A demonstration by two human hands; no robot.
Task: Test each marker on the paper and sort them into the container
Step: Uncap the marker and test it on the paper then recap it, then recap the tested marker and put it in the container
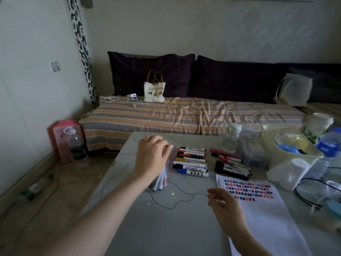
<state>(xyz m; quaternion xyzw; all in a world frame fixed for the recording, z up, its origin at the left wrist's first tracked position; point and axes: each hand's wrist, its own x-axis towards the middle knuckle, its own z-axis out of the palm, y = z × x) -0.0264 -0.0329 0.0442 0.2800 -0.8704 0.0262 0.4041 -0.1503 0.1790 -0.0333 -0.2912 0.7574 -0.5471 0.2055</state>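
My left hand (153, 157) hovers over a clear container (160, 179) that holds several markers standing on end; its fingers are loosely bent and I see nothing in them. A row of loose markers (191, 161) lies on the table to the right of that container, and a second group of markers (230, 166) lies further right. The white paper (262, 211) lies at the right front, with rows of red and black test marks near its top. At the paper's left edge my right hand (221, 204) hangs with loosely curled fingers, holding nothing.
A pale yellow bin (311, 154) with plastic and a blue object stands at the back right, beside a clear box (255, 154) and water bottles (232, 137). Black cables (310, 196) lie right of the paper. A striped daybed (184, 115) is behind the table, and a bottle (77, 146) stands on the floor.
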